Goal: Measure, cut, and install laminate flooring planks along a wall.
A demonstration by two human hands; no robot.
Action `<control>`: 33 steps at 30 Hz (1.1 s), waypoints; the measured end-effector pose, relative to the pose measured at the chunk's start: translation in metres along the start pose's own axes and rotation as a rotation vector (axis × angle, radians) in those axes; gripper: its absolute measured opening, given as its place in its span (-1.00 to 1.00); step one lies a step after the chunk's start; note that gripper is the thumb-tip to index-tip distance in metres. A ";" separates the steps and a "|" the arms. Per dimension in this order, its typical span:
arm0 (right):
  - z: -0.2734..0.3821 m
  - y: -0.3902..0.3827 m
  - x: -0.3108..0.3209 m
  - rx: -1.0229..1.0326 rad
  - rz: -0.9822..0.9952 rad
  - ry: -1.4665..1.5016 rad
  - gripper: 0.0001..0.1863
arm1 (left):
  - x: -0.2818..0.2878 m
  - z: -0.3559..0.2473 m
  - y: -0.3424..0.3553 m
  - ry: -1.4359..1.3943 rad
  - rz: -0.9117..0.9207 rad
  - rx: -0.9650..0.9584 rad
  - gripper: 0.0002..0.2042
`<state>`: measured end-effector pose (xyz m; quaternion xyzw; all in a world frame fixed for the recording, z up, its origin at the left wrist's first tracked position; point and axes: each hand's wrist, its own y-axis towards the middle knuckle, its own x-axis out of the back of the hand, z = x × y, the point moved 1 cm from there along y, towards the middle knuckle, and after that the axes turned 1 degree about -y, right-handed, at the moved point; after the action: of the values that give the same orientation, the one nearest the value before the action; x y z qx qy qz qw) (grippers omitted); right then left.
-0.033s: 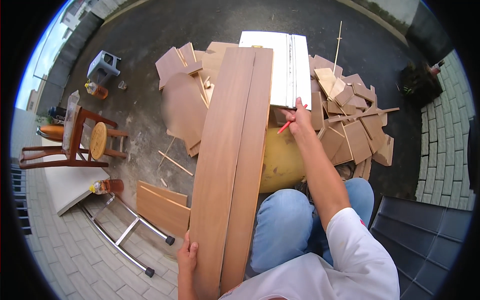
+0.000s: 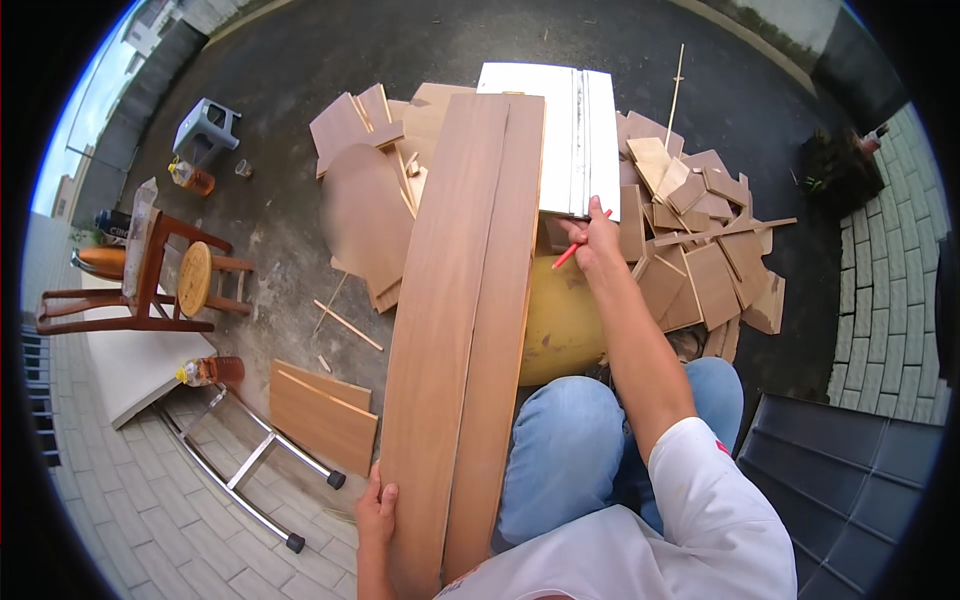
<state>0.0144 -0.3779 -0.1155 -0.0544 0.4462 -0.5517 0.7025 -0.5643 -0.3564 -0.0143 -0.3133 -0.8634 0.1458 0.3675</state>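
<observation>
A long brown wooden plank (image 2: 440, 300) with a dark lengthwise groove or seam slants from near my lap to the far middle. My left hand (image 2: 376, 512) grips its left edge close to me; the fingers beneath are hidden. In my right hand (image 2: 597, 240) is a red pencil (image 2: 568, 254), held between the fingers, its end pointing down and left. That hand is at the near edge of a white panel (image 2: 550, 140), to the right of the plank. The plank overlaps the panel's left side. Below them sits a rounded yellow object (image 2: 562, 320), partly hidden.
Piles of brown board offcuts (image 2: 715, 280) lie to the right and beyond the plank at left. At left are a wooden chair (image 2: 150, 250), a round stool (image 2: 195, 279), bottles (image 2: 215, 371), a grey plastic stool (image 2: 207, 130) and a metal frame (image 2: 258, 465). Dark panels (image 2: 830, 480) lie at right.
</observation>
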 end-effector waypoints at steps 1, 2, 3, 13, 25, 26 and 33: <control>0.004 0.000 -0.001 0.002 0.005 -0.033 -0.46 | -0.006 -0.004 -0.001 0.006 -0.004 0.028 -0.43; 0.004 -0.004 0.002 0.009 0.016 -0.066 -0.41 | -0.010 -0.004 -0.002 0.001 -0.004 0.028 -0.43; 0.007 -0.009 0.004 0.005 0.017 -0.069 -0.41 | -0.012 0.000 -0.006 0.013 -0.021 0.000 -0.43; -0.024 -0.076 -0.010 -0.272 0.475 -0.865 -0.59 | -0.018 0.019 -0.011 0.023 -0.033 -0.041 -0.43; -0.047 -0.086 0.000 -0.194 0.432 -0.972 -0.57 | -0.009 0.047 -0.022 0.010 -0.088 -0.082 -0.40; -0.049 -0.085 0.002 -0.185 0.423 -0.963 -0.56 | -0.009 0.048 -0.024 0.003 -0.087 -0.081 -0.40; -0.051 -0.087 0.011 -0.186 0.389 -1.015 -0.54 | -0.012 0.046 -0.031 0.023 -0.076 -0.059 -0.42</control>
<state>-0.0839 -0.3988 -0.1024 -0.2918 0.1000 -0.2745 0.9108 -0.6043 -0.3886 -0.0378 -0.2928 -0.8744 0.1025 0.3731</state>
